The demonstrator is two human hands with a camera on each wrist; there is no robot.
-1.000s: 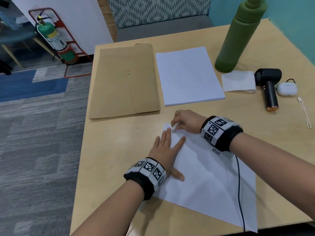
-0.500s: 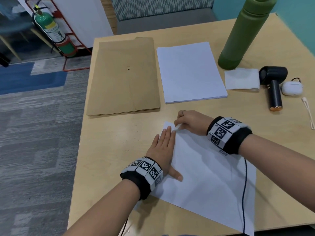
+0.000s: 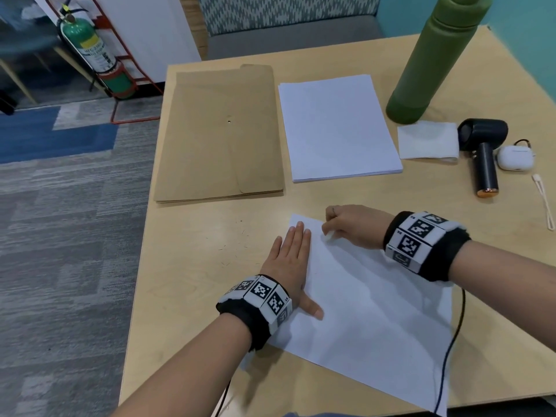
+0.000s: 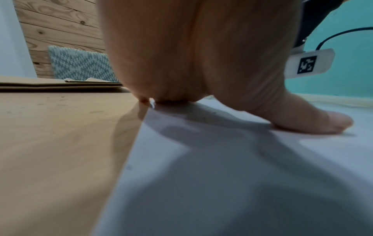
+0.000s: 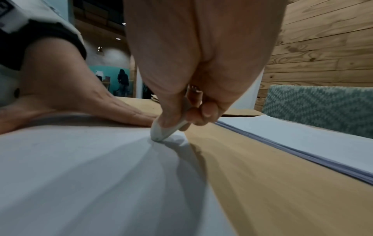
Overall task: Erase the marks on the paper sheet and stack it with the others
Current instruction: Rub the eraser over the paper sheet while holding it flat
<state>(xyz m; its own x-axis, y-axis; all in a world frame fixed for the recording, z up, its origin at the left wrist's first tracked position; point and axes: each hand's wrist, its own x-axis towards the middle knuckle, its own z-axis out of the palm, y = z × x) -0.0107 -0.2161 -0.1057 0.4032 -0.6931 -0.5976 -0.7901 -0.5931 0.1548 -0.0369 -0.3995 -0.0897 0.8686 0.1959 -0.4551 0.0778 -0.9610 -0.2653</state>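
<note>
The right hand (image 3: pixel 350 225), just right of centre in the head view, curls its fingers round a small white eraser (image 5: pixel 164 130), whose tip presses on the paper sheet (image 3: pixel 367 314) near that sheet's far corner. The left hand (image 3: pixel 290 263) lies flat beside it, fingers straight and together, thumb spread, palm pressing the sheet's left edge against the table (image 3: pixel 186 266). The sheet lies skewed across the lower centre of the frame, its near corner reaching the table's front edge. Above the hands, at upper centre, rests the stack of white paper (image 3: pixel 338 127); to its left lies a brown envelope (image 3: pixel 219 133). At upper right stands a green bottle (image 3: pixel 433 58), with a folded tissue (image 3: pixel 427 139), a small black fan (image 3: pixel 484 152) and a white earbud case (image 3: pixel 516 158) just below it. A fire extinguisher (image 3: pixel 90 46) stands on the floor at upper left.
</note>
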